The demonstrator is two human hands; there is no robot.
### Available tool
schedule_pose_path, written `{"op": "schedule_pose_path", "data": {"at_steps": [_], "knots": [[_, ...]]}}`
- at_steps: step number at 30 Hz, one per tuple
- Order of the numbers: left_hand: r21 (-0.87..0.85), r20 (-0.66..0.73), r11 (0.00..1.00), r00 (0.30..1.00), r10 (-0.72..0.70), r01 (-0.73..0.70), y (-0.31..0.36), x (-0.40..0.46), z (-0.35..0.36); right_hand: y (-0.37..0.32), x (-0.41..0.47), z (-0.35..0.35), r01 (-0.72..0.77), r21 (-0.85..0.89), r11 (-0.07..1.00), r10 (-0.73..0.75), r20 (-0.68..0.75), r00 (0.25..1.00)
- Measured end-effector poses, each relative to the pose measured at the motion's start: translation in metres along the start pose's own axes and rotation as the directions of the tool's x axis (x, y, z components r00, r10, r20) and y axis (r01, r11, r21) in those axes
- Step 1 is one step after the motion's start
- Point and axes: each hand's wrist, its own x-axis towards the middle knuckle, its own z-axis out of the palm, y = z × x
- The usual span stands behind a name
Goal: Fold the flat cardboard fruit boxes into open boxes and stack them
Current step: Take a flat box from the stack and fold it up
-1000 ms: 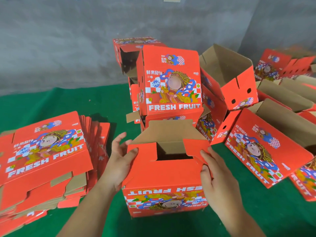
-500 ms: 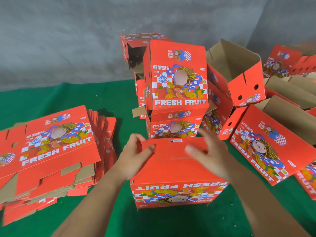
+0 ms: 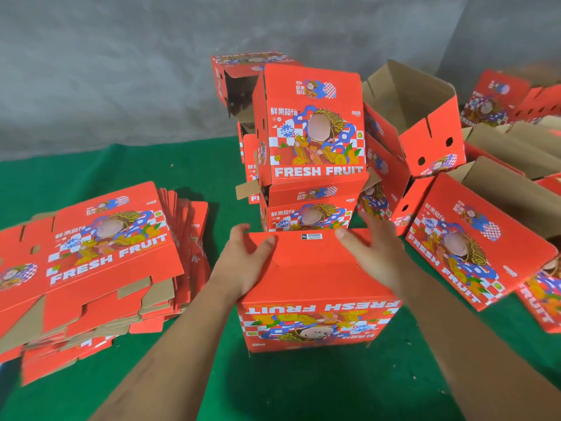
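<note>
A red "FRESH FRUIT" cardboard box point(image 3: 315, 317) stands upside down on the green cloth in front of me, its bottom flaps folded flat on top. My left hand point(image 3: 243, 265) holds the box's upper left edge, thumb on the flap and fingers down the side. My right hand point(image 3: 373, 253) presses flat on the folded flaps at the upper right. Behind it rises a stack of folded boxes point(image 3: 312, 132). A pile of flat boxes point(image 3: 91, 259) lies to the left.
More folded boxes point(image 3: 473, 238) lie tipped over at the right, some showing brown insides point(image 3: 406, 95). The green cloth point(image 3: 303, 390) covers the surface. A grey wall point(image 3: 106, 71) stands behind.
The box's open bottom flaps have been folded down and closed. My right hand moved from the right flap onto the top. The view shifted slightly closer.
</note>
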Motion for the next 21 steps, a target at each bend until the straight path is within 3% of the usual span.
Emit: {"op": "schedule_pose_path", "data": {"at_steps": [2, 3, 4, 5, 6, 8, 11, 14, 18, 21], "knots": [[-0.287, -0.002, 0.945, 0.987, -0.163, 0.155, -0.005, -0.005, 0.000, 0.006, -0.004, -0.009, -0.172, 0.333, 0.927, 0.168, 0.039, 0.985], [-0.456, 0.108, 0.837, 0.952, -0.286, 0.303, -0.007, -0.008, 0.000, 0.008, -0.007, -0.012, -0.292, 0.400, 0.869, 0.280, 0.088, 0.956], [-0.592, 0.318, 0.655, 0.883, -0.346, 0.470, -0.006, -0.013, -0.001, 0.010, -0.009, -0.012, -0.356, 0.411, 0.839, 0.343, 0.108, 0.933], [-0.640, 0.501, 0.483, 0.801, -0.328, 0.598, -0.002, -0.020, -0.002, 0.014, -0.009, -0.012, -0.355, 0.389, 0.850, 0.353, 0.079, 0.932], [-0.656, 0.586, 0.388, 0.761, -0.280, 0.648, 0.001, -0.025, -0.002, 0.017, -0.009, -0.014, -0.333, 0.373, 0.866, 0.342, 0.046, 0.939], [-0.665, 0.601, 0.368, 0.758, -0.254, 0.650, 0.004, -0.031, 0.002, 0.019, -0.012, -0.021, -0.309, 0.414, 0.856, 0.321, 0.042, 0.946], [-0.705, 0.513, 0.411, 0.816, -0.266, 0.577, 0.014, -0.037, 0.000, 0.018, -0.021, -0.039, -0.298, 0.468, 0.832, 0.312, 0.048, 0.949], [-0.785, 0.441, 0.444, 0.893, -0.089, 0.432, 0.029, -0.046, 0.000, 0.021, -0.026, -0.051, -0.238, 0.516, 0.823, 0.308, -0.054, 0.950], [-0.875, 0.172, 0.466, 0.984, 0.049, 0.129, 0.040, -0.053, 0.017, 0.045, -0.032, -0.054, -0.192, 0.579, 0.793, 0.339, -0.156, 0.928], [-0.896, 0.095, 0.434, 0.995, -0.009, 0.090, 0.039, -0.051, 0.022, 0.064, -0.042, -0.046, -0.154, 0.551, 0.820, 0.271, -0.138, 0.953]]}}
